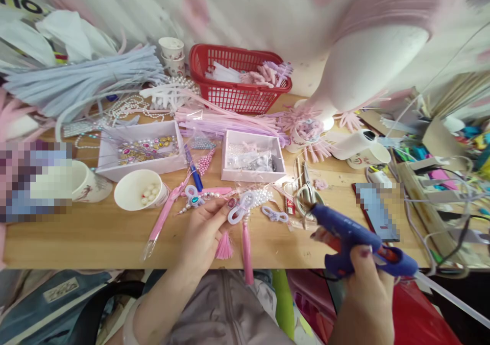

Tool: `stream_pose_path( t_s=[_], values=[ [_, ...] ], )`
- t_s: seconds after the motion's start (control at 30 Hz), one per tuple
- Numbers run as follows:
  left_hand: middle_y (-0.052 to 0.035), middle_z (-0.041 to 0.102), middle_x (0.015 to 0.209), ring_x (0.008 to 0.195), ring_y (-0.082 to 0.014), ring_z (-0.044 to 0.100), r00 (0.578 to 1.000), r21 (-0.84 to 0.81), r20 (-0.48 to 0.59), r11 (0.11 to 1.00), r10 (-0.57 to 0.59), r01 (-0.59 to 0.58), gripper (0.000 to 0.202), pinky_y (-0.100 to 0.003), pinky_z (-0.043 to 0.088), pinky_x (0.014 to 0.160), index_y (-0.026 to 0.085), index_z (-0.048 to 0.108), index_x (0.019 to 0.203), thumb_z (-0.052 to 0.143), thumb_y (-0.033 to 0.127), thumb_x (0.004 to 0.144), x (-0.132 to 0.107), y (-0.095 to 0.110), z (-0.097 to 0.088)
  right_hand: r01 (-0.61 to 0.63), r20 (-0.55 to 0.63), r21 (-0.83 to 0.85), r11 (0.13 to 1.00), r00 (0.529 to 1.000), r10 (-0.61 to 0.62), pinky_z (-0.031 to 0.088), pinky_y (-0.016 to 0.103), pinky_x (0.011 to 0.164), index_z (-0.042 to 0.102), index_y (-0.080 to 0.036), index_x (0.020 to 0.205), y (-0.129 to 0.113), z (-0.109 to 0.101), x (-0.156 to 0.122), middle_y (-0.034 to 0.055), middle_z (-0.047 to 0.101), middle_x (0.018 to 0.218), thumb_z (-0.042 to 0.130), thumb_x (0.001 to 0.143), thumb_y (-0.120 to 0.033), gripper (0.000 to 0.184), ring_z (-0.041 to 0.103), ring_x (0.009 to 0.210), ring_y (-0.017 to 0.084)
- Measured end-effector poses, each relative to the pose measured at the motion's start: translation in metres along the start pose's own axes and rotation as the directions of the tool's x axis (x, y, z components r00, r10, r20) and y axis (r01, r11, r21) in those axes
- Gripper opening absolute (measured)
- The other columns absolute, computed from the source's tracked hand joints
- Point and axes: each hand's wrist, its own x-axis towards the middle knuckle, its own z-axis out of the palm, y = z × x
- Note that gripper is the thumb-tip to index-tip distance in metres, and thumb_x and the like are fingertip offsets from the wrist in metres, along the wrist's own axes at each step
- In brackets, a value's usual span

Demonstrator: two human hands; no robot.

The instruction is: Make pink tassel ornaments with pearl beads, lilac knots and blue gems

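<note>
Between the thumb and fingers of my left hand [204, 230] is a pale lilac looped pipe-cleaner ornament [242, 207]. A pink tassel [248, 255] hangs below it past the table edge, and a second, shorter pink tassel [224, 246] shows beside my fingers. My right hand [365, 278] is wrapped round a blue glue gun [350, 235], its nozzle pointing left toward the scissors; a clear glue stick [454, 299] sticks out of its back. Left of my left hand lies a looped piece with a teal gem [195, 200]. Another lilac looped piece [274, 214] rests between my hands.
Paper cups [140, 189], a white box of gems [141, 153] and another white box [252, 156] stand on the table. Behind are a red basket [241, 97] and pipe-cleaner bundles [84, 79]. Scissors [306, 192], a phone [377, 210] and a power strip [429, 207] lie to the right.
</note>
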Motion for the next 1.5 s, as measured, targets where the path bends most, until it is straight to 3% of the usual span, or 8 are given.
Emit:
stream_pose_path(
  t_s=[0.1,0.27,0.47,0.63,0.73,0.87,1.17,1.5],
  values=[
    [-0.0032,0.074,0.066,0.058,-0.0079,0.065,1.000,-0.002,-0.011,1.000,0.013,-0.013,0.039,-0.012,0.055,0.054,0.009,0.078,0.067,0.099,0.023,0.038,0.001,0.003,-0.003,-0.151,-0.289,-0.159,0.976,0.952,0.100,0.043,0.033,0.045,0.071,-0.015,0.089,0.007,-0.009,0.038,0.0134,0.071,0.075,0.062,0.084,-0.063,0.050,0.065,0.065,0.028],
    [-0.0012,0.072,0.065,0.055,-0.0067,0.063,0.999,-0.003,-0.028,1.000,0.029,-0.030,0.034,-0.012,0.056,0.054,0.010,0.078,0.068,0.097,0.018,0.041,0.000,0.005,-0.007,-0.248,-0.350,-0.365,0.898,0.930,0.114,0.044,0.036,0.053,0.072,-0.013,0.082,0.011,-0.011,0.094,0.0165,0.071,0.076,0.052,0.086,-0.066,0.057,0.065,0.069,0.030],
    [0.0000,0.071,0.065,0.054,-0.0078,0.063,0.996,0.032,-0.088,0.999,0.017,-0.014,0.032,-0.014,0.057,0.048,0.012,0.076,0.068,0.096,0.016,0.044,0.000,0.006,-0.012,-0.290,-0.338,-0.507,0.812,0.933,0.122,0.036,0.034,0.048,0.062,-0.022,0.064,0.021,-0.040,0.066,0.0048,0.059,0.054,0.078,0.064,-0.061,0.043,0.055,0.052,0.025],
    [-0.0001,0.072,0.066,0.055,-0.0081,0.063,0.996,0.045,-0.088,0.999,0.008,-0.004,0.031,-0.014,0.056,0.045,0.013,0.075,0.068,0.096,0.017,0.045,0.005,0.006,-0.015,0.062,0.075,-0.517,0.853,0.997,-0.026,0.040,0.032,0.051,0.064,-0.023,0.071,0.003,-0.034,0.015,0.0004,0.058,0.059,0.066,0.083,-0.060,0.039,0.053,0.054,0.020],
    [0.0007,0.071,0.066,0.055,-0.0080,0.063,0.996,0.044,-0.090,0.999,0.003,0.001,0.030,-0.014,0.056,0.045,0.013,0.075,0.068,0.095,0.017,0.046,0.006,0.007,-0.017,0.390,0.283,-0.403,0.828,0.914,-0.292,0.049,0.038,0.074,0.070,-0.024,0.098,-0.014,0.006,0.013,0.0070,0.067,0.092,0.058,0.095,-0.039,0.020,0.061,0.084,0.025],
    [0.0004,0.072,0.066,0.055,-0.0080,0.063,0.997,0.030,-0.080,0.999,-0.007,0.009,0.034,-0.013,0.055,0.045,0.013,0.076,0.070,0.097,0.021,0.045,0.001,0.007,-0.021,0.538,0.435,-0.453,0.710,0.829,-0.351,0.049,0.048,0.087,0.072,-0.024,0.104,-0.021,0.049,0.027,0.0117,0.064,0.106,0.055,0.096,-0.025,0.019,0.058,0.101,0.031],
    [-0.0005,0.073,0.066,0.052,-0.0069,0.061,0.998,0.016,-0.058,1.000,-0.023,0.024,0.041,-0.012,0.054,0.043,0.013,0.078,0.069,0.100,0.027,0.037,0.001,0.007,-0.021,0.272,0.382,-0.105,0.957,0.899,-0.214,0.054,0.035,0.074,0.067,-0.022,0.099,-0.024,0.021,0.021,0.0065,0.074,0.092,0.064,0.092,-0.038,0.017,0.068,0.083,0.023],
    [-0.0015,0.074,0.067,0.052,-0.0066,0.062,0.998,-0.002,-0.060,1.000,-0.023,0.023,0.042,-0.011,0.053,0.043,0.013,0.080,0.069,0.101,0.026,0.035,-0.002,0.010,-0.022,0.291,0.436,-0.176,0.940,0.879,-0.191,0.051,0.032,0.074,0.061,-0.023,0.131,-0.020,0.040,0.029,0.0065,0.073,0.102,0.053,0.098,-0.033,0.035,0.065,0.085,0.020]
  ],
)
